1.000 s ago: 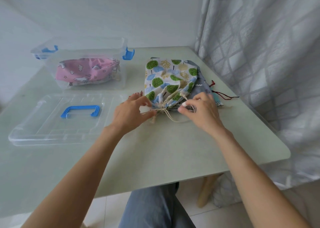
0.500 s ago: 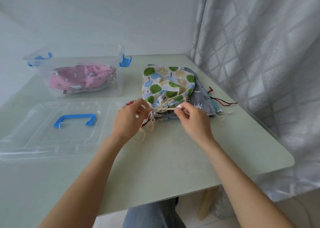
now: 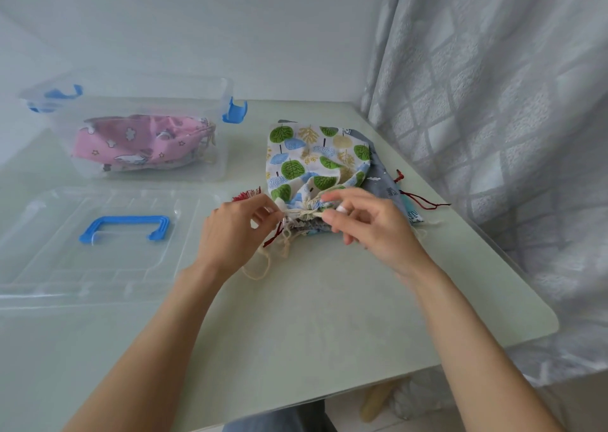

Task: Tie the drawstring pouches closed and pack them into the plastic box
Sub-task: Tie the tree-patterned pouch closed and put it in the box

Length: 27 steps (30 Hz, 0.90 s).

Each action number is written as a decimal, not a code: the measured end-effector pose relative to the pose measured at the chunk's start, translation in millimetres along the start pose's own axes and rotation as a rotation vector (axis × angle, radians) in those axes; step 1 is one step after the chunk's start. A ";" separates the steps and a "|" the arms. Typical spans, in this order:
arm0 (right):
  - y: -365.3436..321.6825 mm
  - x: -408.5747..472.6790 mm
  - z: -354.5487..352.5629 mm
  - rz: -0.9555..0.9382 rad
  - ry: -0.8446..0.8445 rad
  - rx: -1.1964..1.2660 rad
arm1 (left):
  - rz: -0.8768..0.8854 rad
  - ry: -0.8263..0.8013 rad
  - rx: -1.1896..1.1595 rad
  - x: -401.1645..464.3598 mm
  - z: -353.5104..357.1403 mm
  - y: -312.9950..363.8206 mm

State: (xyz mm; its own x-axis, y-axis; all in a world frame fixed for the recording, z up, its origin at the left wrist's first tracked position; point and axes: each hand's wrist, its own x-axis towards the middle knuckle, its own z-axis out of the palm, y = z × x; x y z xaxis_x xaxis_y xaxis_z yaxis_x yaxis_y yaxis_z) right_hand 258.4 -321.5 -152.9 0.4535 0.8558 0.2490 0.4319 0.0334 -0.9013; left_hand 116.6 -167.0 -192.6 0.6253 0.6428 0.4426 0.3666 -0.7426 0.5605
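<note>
Head view: cream drawstring [image 3: 304, 214] pinched at gathered mouth of tree-print pouch [image 3: 316, 162] by left hand [image 3: 237, 231] and by right hand [image 3: 368, 227], one on each side. Loose cord ends trailed toward table edge. Pouch laid on top of grey pouch [image 3: 383, 181] with dark red cord [image 3: 424, 201]. Pink pouch [image 3: 138, 145] packed inside clear plastic box [image 3: 217, 168] at table's [image 3: 296, 333] far left. Box lid [image 3: 98, 267] with blue handle laid flat near box, lattice curtain [image 3: 493, 119] hung at right.

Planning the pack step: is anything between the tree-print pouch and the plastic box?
Nothing visible. The tree-print pouch lies right of the plastic box, which is open-topped, bare table between. The lid lies nearer, off that path.
</note>
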 end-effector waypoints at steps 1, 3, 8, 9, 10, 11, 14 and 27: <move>-7.2 4.8 2.8 0.015 -0.042 0.076 | 0.007 -0.017 -0.011 -0.4 -1.1 0.7; -14.1 17.9 12.1 0.017 -0.096 0.163 | 0.037 -0.096 -0.051 -1.3 -5.2 -0.4; 0.8 45.8 34.4 0.022 -0.084 0.029 | 0.003 -0.244 -0.313 -6.7 -24.4 -2.3; 4.3 47.1 36.4 0.026 -0.088 0.000 | -0.022 -0.249 -0.391 -7.9 -29.0 -0.7; 7.2 46.9 37.7 0.031 -0.098 -0.017 | -0.046 -0.250 -0.471 -9.2 -32.8 1.6; 8.7 45.6 38.1 0.037 -0.111 -0.014 | -0.066 -0.248 -0.558 -9.9 -35.6 3.5; 10.0 41.7 35.8 0.055 -0.142 0.031 | -0.081 -0.252 -0.779 -9.0 -38.0 8.2; 25.4 42.6 35.6 0.054 -0.139 0.112 | 0.229 -0.382 -0.248 24.3 -40.1 6.6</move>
State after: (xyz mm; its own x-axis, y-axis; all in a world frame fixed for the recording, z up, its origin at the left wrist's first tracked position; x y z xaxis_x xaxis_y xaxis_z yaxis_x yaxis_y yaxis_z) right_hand 260.9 -265.8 -177.8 0.3581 0.9208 0.1546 0.3164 0.0362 -0.9479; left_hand 106.6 -148.7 -150.1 0.8946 0.3202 0.3119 0.0457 -0.7596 0.6488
